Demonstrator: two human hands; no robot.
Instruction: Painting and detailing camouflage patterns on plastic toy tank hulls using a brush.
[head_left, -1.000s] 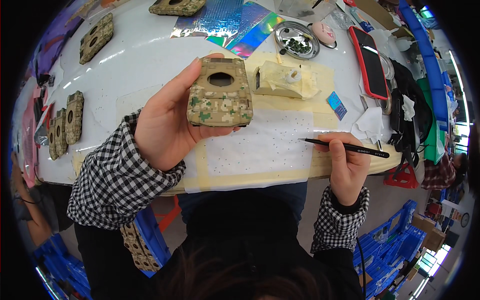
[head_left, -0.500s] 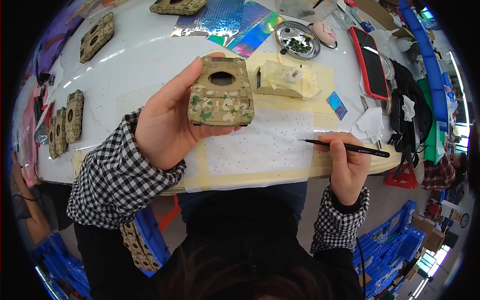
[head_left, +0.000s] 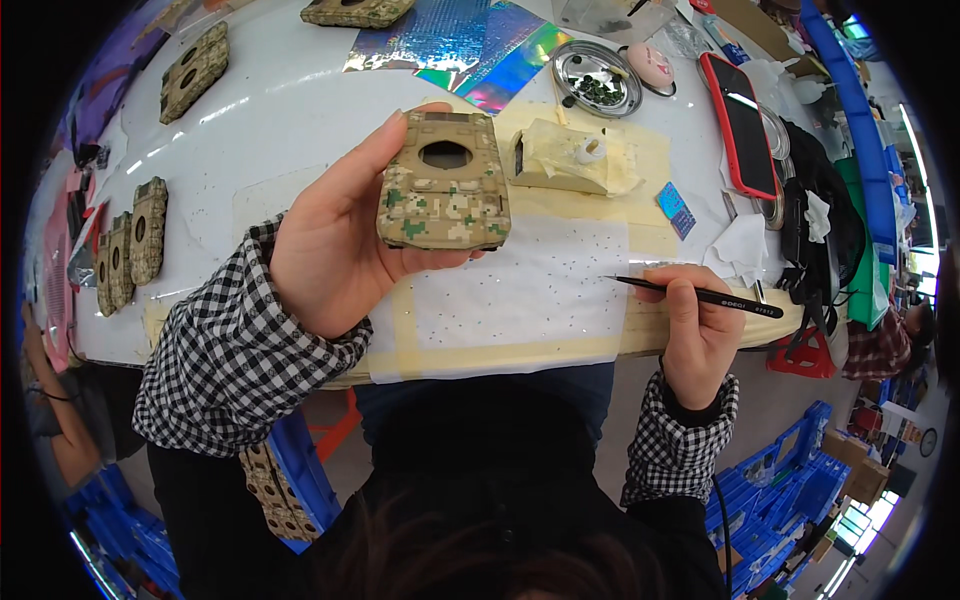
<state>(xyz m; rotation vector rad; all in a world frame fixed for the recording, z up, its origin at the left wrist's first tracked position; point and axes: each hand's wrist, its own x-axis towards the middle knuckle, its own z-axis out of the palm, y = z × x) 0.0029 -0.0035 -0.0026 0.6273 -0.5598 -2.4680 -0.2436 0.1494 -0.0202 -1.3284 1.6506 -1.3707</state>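
Observation:
My left hand (head_left: 335,265) is closed around a model tank hull (head_left: 443,205) in pixel camouflage, with a round hole in its top. The hull is held up over the table, its top turned toward me. In my right hand (head_left: 690,335) is a pair of black tweezers (head_left: 715,297), gripped like a pen, its fine tip pointing left. Beneath the tip lies a white sheet (head_left: 480,335) taped down with yellow tape and dotted with tiny dark specks. Whether the tip holds a speck is too small to tell.
A tape-covered block (head_left: 560,170) stands beyond the sheet. Farther back are a round metal dish (head_left: 625,105) of dark green bits and shiny foil sheets (head_left: 430,40). A red-cased phone (head_left: 738,125) lies at the right. More camouflage hulls (head_left: 150,230) rest at the left.
My right hand and the tweezers have shifted slightly to the right. My left hand and the hull have barely moved.

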